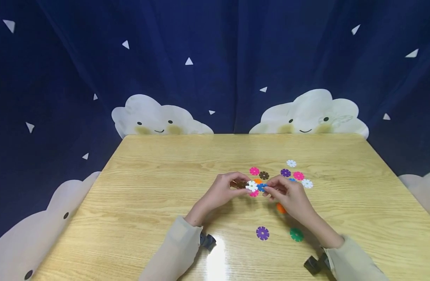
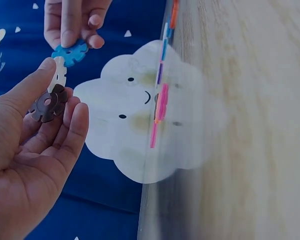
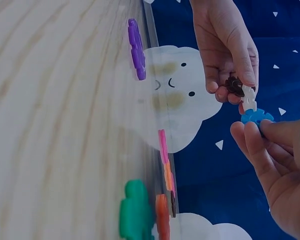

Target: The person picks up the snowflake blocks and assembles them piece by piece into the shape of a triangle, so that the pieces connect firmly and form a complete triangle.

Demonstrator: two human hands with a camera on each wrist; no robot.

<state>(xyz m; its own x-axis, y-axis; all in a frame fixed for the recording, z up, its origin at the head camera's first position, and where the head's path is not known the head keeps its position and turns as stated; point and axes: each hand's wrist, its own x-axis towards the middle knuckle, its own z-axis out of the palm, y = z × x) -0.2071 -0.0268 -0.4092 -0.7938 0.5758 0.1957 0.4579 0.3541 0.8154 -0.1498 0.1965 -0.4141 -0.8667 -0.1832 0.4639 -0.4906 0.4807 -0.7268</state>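
Above the table, my left hand point(image 1: 226, 189) pinches a white notched disc point(image 2: 59, 75) between thumb and fingers. A brown notched disc point(image 2: 48, 104) sits on the white one's lower side, by the left fingers. My right hand point(image 1: 288, 194) grips a blue notched disc point(image 3: 257, 116) between thumb and fingertips. The blue disc meets the white disc's edge, so brown, white and blue form a short chain between both hands. In the head view the left hand partly covers the brown disc.
Flower-shaped discs lie on the wooden table point(image 1: 137, 203): purple point(image 1: 262, 233) and green point(image 1: 297, 234) in front, orange point(image 1: 281, 208) under the right hand. Pink point(image 1: 254, 171), brown point(image 1: 264, 175) and several others lie behind the hands. A dark blue curtain point(image 1: 215, 31) hangs behind.
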